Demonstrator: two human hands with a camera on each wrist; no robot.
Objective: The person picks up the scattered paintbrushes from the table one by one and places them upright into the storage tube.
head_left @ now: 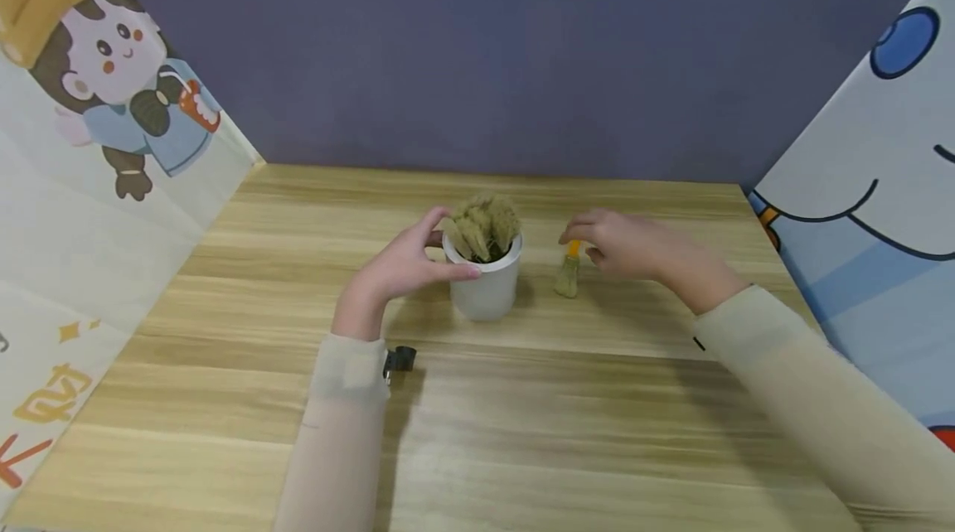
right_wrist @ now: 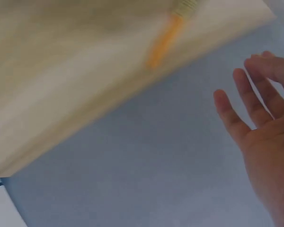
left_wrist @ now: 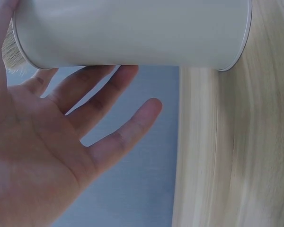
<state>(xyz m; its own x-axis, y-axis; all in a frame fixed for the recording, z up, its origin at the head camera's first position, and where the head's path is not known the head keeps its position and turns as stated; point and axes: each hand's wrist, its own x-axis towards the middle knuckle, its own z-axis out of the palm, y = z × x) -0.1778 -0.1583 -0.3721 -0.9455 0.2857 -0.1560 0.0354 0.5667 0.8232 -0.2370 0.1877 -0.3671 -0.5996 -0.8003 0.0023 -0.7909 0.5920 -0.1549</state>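
A white cylindrical pot (head_left: 485, 296) stands upright on the table, with several tufts of straw-coloured bristles (head_left: 483, 225) poking above its rim. My left hand (head_left: 395, 265) holds the pot from the left, thumb along the near rim and index finger at the far side. In the left wrist view, fingertips meet the wall of the pot (left_wrist: 132, 33) while the little finger sticks out free. To the right of the pot lies a small straw brush (head_left: 568, 277) with an orange handle. My right hand (head_left: 622, 246) hovers over that handle; the right wrist view shows its fingers loosely extended, apart from the blurred orange handle (right_wrist: 163, 42).
The wood-grain table (head_left: 559, 432) ends at a dark blue-grey back wall (head_left: 485, 51). Printed cartoon panels stand on the left (head_left: 45, 225) and right (head_left: 858, 184). A small black device (head_left: 403, 359) is strapped at the left wrist.
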